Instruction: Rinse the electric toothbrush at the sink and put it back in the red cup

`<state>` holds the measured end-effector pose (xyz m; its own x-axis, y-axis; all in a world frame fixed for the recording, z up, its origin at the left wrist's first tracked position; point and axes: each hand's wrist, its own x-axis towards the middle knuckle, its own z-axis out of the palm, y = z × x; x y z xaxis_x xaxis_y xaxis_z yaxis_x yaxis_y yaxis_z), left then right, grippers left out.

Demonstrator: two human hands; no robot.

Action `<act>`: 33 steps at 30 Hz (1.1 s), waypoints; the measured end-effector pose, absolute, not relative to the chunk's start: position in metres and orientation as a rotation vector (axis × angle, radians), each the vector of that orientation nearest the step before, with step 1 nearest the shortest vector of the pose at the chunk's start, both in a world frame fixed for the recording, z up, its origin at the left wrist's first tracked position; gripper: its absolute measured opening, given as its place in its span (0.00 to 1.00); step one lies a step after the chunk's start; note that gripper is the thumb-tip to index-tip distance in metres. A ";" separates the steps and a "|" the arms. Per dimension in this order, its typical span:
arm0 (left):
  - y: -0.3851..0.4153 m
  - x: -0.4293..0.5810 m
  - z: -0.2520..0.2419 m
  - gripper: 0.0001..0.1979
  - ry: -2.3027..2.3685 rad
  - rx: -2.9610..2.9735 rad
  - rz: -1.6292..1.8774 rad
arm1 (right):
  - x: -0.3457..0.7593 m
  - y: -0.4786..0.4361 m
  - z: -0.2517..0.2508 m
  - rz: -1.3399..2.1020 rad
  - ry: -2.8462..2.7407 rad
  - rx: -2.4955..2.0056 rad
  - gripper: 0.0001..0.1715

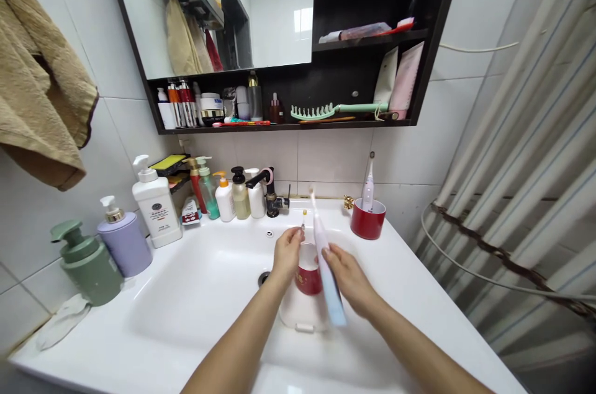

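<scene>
My right hand (347, 276) is closed around an electric toothbrush (326, 264), pink-white at the top and light blue at the base, its brush end up and slightly blurred. My left hand (287, 252) pinches a small slim piece with a yellow tip (304, 220), which looks like a toothbrush head. Just under both hands a red cup (308, 282) with a white inside stands in the sink, partly hidden by the left hand and the toothbrush. Below the cup lies a whitish flat tray or lid (302, 314).
The white sink (195, 295) surrounds the hands, with a black faucet (270, 189) behind. Another red cup (368, 220) holding an electric toothbrush (368, 186) stands on the right rim. Several pump bottles (158, 214) line the left and back. A dark mirror cabinet (279, 127) hangs above.
</scene>
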<state>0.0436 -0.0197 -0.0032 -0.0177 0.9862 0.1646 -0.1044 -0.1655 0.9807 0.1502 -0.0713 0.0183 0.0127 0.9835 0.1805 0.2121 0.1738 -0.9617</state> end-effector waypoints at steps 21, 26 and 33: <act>-0.013 0.044 -0.006 0.03 0.784 0.521 1.420 | 0.134 -0.080 -0.016 1.361 -1.486 -1.352 0.13; -0.013 0.045 -0.006 0.03 0.824 0.462 1.421 | 0.134 -0.080 -0.017 1.492 -1.443 -1.315 0.13; -0.012 0.046 -0.005 0.05 0.804 0.429 1.434 | 0.132 -0.081 -0.015 1.578 -1.381 -1.307 0.13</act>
